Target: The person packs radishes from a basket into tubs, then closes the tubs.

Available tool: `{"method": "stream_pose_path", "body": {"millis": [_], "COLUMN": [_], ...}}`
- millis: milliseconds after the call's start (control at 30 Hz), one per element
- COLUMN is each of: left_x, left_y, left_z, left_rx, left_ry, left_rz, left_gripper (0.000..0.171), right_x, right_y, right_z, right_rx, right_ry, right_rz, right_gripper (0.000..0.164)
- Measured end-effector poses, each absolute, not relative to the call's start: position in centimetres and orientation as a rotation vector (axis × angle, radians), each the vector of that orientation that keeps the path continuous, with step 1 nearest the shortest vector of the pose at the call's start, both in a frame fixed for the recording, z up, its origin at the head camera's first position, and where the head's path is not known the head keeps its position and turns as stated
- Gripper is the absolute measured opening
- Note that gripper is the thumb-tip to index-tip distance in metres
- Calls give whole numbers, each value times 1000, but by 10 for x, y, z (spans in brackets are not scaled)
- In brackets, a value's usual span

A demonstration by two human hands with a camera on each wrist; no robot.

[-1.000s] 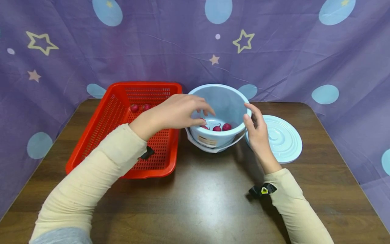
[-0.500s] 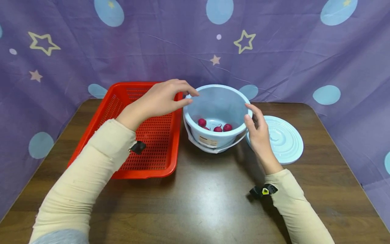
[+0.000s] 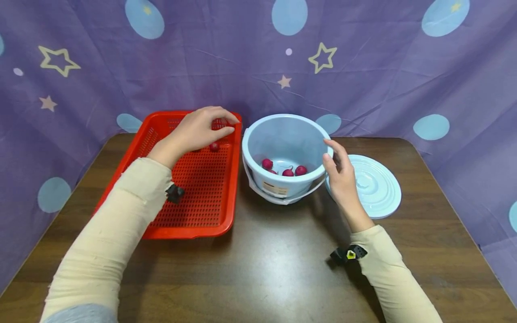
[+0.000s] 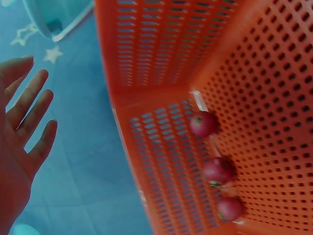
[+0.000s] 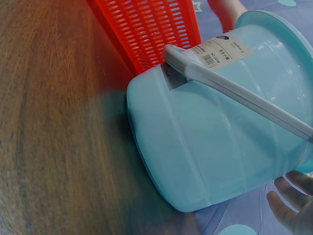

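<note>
Right hand [image 3: 342, 177] touches the bucket [image 3: 291, 141] — rim [image 3: 287, 178] partly hiding one radish [image 3: 273, 172].

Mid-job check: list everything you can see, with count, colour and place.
basket: one, red, left on the table
basket radishes: three visible, red, basket's far end
bucket: one, light blue, between basket and lid
bucket radishes: at least four, red, bucket's bottom
bucket handle: one, whitish, lowered against the bucket
label: one, beige, bucket's side
lid: one, light blue, table right
table: one, brown, underneath
curtain: patterned, purple, behind
wrist devices: two, black, at the wrists
sleeves: two, cream, forearms
left hand: one, bare, above the basket
right hand: one, bare, at the bucket's right rim
</note>
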State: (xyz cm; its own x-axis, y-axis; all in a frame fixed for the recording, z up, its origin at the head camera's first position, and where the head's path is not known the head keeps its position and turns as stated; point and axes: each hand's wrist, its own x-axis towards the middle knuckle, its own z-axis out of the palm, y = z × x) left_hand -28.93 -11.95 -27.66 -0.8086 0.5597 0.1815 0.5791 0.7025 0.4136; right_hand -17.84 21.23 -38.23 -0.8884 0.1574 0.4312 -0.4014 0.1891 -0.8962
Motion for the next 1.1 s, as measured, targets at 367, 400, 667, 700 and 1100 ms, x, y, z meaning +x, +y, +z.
{"method": "stream_pose_path", "body": {"millis": [367, 400, 667, 700, 1100], "left_x": [-309, -311, -325, -326, -335], "left_y": [-143, -144, -151, -152, -159], "left_z": [-308, -311, -337, -339, -358], "left_rx": [-773, -765, -717, -704, -576], "left_ry": [-2963, -2967, -3031, -3041, -3142], "left_rz": [-774, -780, -724, -720, -711], "left_gripper": [28, 28, 28, 28, 30], "right_x": [-179, -179, -178, -178, -179], "right_y": [211, 211, 211, 211, 211], "right_z": [-382, -382, -381, -381, -381], "right_rx": [238, 235, 233, 234, 234], "right_ry": [-2027, -2030, -2030, -2029, -2024], "right_rz": [1757, 1753, 1753, 1756, 1747], "right_gripper": [43, 43, 43, 43, 42]}}
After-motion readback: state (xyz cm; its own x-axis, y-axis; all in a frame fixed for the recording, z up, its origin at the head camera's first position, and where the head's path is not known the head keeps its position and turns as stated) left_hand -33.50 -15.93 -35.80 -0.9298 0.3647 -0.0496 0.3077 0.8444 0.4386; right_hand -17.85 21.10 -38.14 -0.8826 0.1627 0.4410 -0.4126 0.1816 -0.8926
